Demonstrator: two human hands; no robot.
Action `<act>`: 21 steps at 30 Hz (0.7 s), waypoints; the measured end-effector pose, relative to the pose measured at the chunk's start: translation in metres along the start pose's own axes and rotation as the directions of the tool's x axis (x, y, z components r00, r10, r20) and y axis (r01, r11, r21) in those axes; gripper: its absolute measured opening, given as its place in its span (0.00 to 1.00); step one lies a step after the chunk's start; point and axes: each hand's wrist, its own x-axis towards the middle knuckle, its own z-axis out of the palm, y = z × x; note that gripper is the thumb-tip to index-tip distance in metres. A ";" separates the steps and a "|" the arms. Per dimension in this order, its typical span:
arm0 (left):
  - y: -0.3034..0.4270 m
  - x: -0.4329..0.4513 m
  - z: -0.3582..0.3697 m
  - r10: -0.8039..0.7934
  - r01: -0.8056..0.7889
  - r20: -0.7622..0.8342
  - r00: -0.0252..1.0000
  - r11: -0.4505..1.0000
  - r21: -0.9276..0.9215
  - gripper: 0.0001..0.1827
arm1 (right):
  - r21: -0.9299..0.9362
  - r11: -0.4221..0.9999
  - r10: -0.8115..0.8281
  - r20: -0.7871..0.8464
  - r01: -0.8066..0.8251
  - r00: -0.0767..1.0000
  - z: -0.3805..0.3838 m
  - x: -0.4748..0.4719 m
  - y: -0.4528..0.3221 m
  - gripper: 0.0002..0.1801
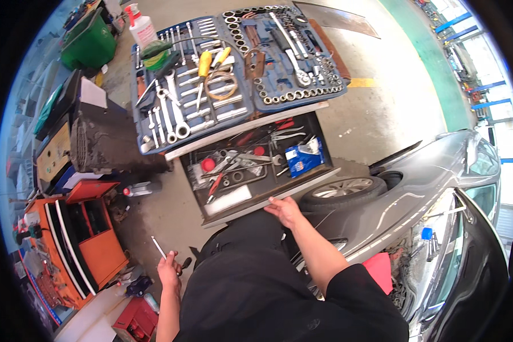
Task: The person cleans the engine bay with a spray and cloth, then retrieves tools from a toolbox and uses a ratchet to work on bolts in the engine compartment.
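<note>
My left hand (169, 271) is closed around a slim shiny metal tool (158, 246) whose tip points up and away from me. A black handle end (187, 263) shows beside that hand; whether it belongs to the same tool is unclear. At the front edge of an open tool drawer (278, 196) are the fingertips of my right hand (287, 211); how firmly they grip is not visible. Inside lie pliers (287, 133), an open-end wrench (277, 160), a blue packet (303, 161) and a white block (228, 200). Above it, a blue socket-set case (252, 107) lies unfolded.
Wrenches (175, 107), a yellow-handled screwdriver (204, 64) and a ratchet (297, 70) lie on the case. Beside them stands a white bottle (143, 30). A grey car (389, 201) with its hood raised is at right, a turned wheel (346, 191) near the drawer. At left is an orange tool cabinet (104, 256).
</note>
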 end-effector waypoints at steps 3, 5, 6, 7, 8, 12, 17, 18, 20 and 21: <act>0.010 0.001 0.027 -0.041 0.027 0.081 0.996 0.986 0.162 0.15 | -0.008 0.997 0.074 -0.035 -0.074 0.997 -0.001 0.005 -0.001 0.13; 0.013 0.012 0.055 -0.049 0.019 0.098 0.994 0.957 0.288 0.15 | -0.015 0.994 0.109 -0.069 -0.110 0.992 -0.002 0.007 -0.002 0.13; 0.015 0.020 0.069 -0.084 0.040 0.140 0.987 0.957 0.289 0.17 | -0.006 0.993 0.121 -0.050 -0.122 0.991 -0.003 0.008 -0.003 0.14; 0.017 0.028 0.078 -0.178 0.107 0.163 0.971 0.924 0.368 0.17 | -0.006 0.990 0.141 -0.058 -0.142 0.988 -0.004 0.008 -0.005 0.16; 0.018 0.037 0.089 -0.207 0.113 0.214 0.955 0.917 0.381 0.16 | -0.013 0.986 0.163 -0.083 -0.164 0.983 -0.006 0.008 -0.008 0.17; 0.009 0.059 0.130 -0.185 0.079 0.343 0.921 0.950 0.302 0.17 | -0.029 0.968 0.249 -0.040 -0.250 0.968 -0.011 0.003 -0.018 0.15; 0.008 0.053 0.137 -0.292 0.271 0.255 0.922 0.956 0.115 0.18 | -0.124 0.938 0.325 -0.015 -0.324 0.946 0.000 -0.008 -0.045 0.20; 0.010 0.050 0.136 -0.300 0.280 0.238 0.924 0.953 0.115 0.17 | -0.165 0.910 0.377 -0.046 -0.379 0.925 0.002 -0.011 -0.056 0.22; 0.013 0.046 0.135 -0.292 0.283 0.215 0.932 0.956 0.072 0.17 | -0.415 0.749 0.487 -0.183 -0.516 0.854 0.006 -0.009 -0.083 0.32; 0.013 0.043 0.134 -0.300 0.295 0.222 0.928 0.954 0.056 0.17 | -0.606 0.563 0.488 -0.304 -0.562 0.818 0.008 -0.004 -0.100 0.33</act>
